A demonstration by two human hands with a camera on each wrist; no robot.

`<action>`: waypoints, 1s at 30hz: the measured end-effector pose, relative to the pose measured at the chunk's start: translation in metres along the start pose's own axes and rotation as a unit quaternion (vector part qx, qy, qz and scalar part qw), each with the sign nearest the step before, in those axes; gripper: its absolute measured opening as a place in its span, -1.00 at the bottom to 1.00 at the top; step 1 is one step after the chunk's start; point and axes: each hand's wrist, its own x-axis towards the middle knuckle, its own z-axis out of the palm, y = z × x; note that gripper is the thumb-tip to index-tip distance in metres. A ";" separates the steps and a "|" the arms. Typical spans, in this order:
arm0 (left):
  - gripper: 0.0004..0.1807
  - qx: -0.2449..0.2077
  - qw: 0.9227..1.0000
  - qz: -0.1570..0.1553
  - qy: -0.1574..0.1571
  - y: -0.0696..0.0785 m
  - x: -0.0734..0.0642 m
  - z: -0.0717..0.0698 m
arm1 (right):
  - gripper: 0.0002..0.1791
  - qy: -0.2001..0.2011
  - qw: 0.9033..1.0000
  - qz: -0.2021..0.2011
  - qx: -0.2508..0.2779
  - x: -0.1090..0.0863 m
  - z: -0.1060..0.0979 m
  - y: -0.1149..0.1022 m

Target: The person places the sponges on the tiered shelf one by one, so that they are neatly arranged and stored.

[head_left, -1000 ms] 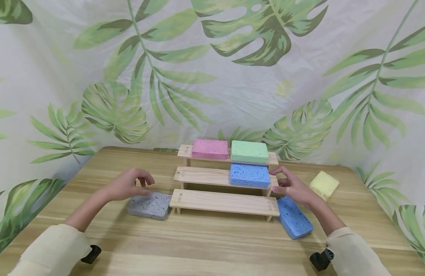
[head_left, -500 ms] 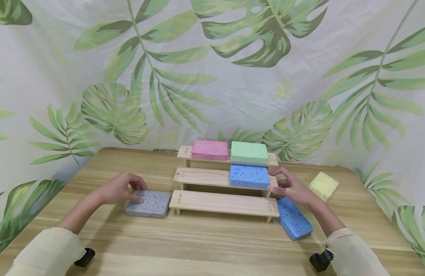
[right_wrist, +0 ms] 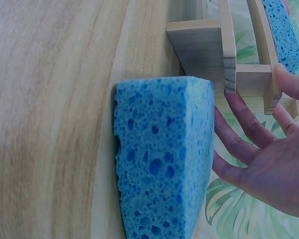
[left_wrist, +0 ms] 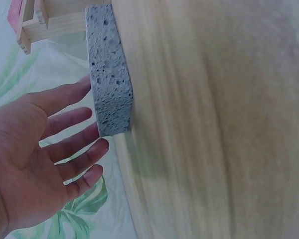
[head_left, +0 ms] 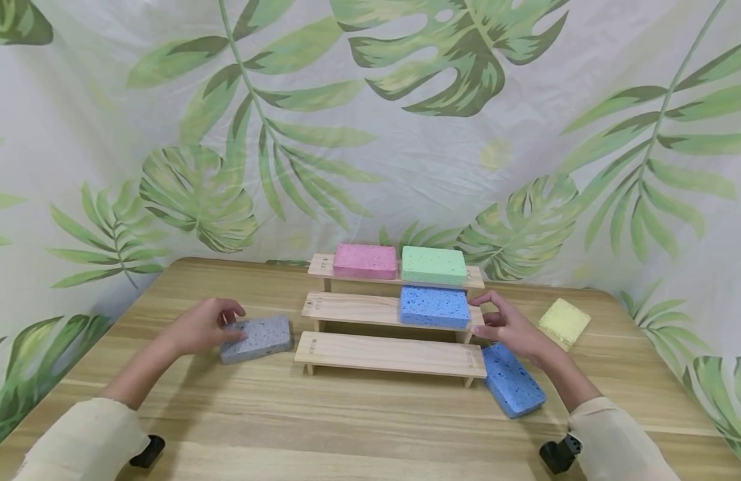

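My left hand (head_left: 198, 326) pinches the left end of a grey sponge (head_left: 264, 335), its thumb over the top face. The left wrist view shows the grey sponge (left_wrist: 109, 74) close to the tabletop, its outer fingers loosely spread. My right hand (head_left: 510, 326) is at the right end of the middle wooden shelf (head_left: 352, 307), thumb and index fingertips touching around the shelf corner beside a blue sponge (head_left: 434, 307). Its remaining fingers spread loosely in the right wrist view. Below that hand a second blue sponge (head_left: 514, 381) lies slantwise on the table.
A pink sponge (head_left: 365, 260) and a green sponge (head_left: 433, 264) sit on the rear shelf (head_left: 321, 264). The low front shelf (head_left: 389, 354) stands between the hands. A yellow sponge (head_left: 564, 323) lies at the right. Leaf-patterned cloth (head_left: 406, 167) hangs behind the table.
My left hand came down onto the grey sponge and took hold of its left end. The sponge has turned, its right end swinging away from me. The right hand stays put.
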 end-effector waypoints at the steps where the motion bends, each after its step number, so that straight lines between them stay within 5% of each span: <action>1: -0.58 0.006 1.000 0.000 0.005 0.000 0.000 0.001 | -0.48 -0.001 1.000 0.000 0.001 0.000 0.000 0.000; 14: -0.40 0.021 0.998 0.062 -0.014 -0.001 -0.004 0.003 | -0.47 -0.001 1.000 0.000 0.004 0.000 0.001 0.000; 30: -0.27 0.043 0.995 0.080 -0.034 -0.002 -0.011 0.001 | -0.47 -0.004 1.000 0.000 0.005 0.000 0.000 0.000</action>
